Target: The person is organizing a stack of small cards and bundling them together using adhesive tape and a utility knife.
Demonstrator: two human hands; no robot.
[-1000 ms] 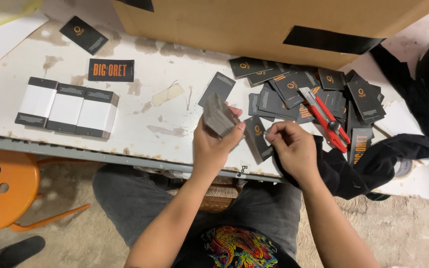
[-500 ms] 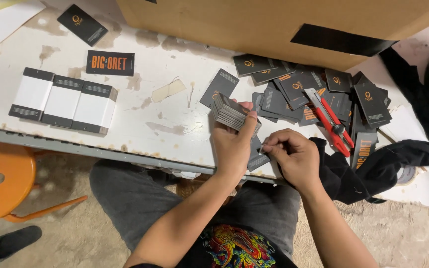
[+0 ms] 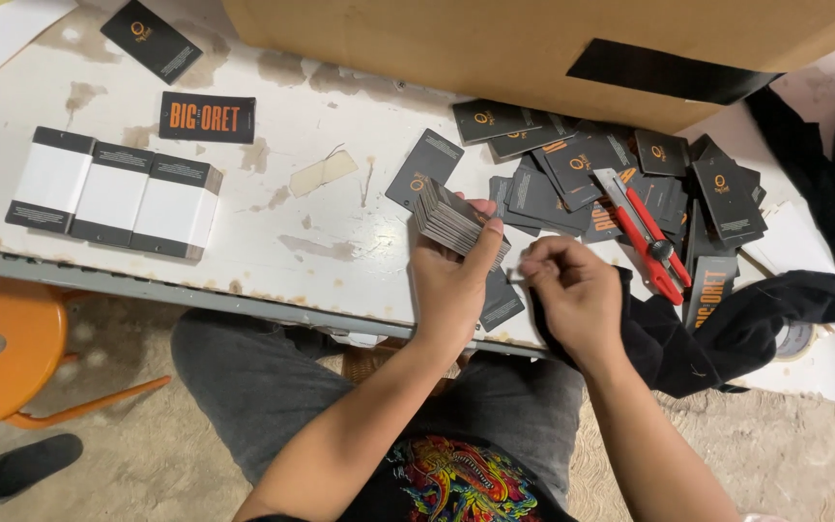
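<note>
Dark grey cards [image 3: 458,221], gathered into a thick stack, sit in the left hand [image 3: 456,280], which is closed around them with the thumb pressed along the near edge and the fingers behind; the stack is tilted and held just above the near part of the white worktable [image 3: 273,208]. Just beside it, the right hand [image 3: 572,290] has its thumb and forefinger pinched together near the stack's lower corner, the other fingers curled in; whether anything thin is caught in the pinch cannot be told. One more dark card [image 3: 501,302] lies flat on the table under and between the two hands.

Behind the hands a loose heap of cards [image 3: 591,169] of the same kind spreads across the table, and a red utility knife [image 3: 645,232] rests on top of that heap, pointing toward the table's near edge. A black cloth [image 3: 727,333] hangs over the edge to the right of the right hand. A large cardboard box [image 3: 456,48] with a black tape strip stands at the back. To the left, well apart from the hands, three white-banded card bundles [image 3: 113,193] lie side by side, touching. An orange stool [image 3: 2,353] stands below the table on the left
</note>
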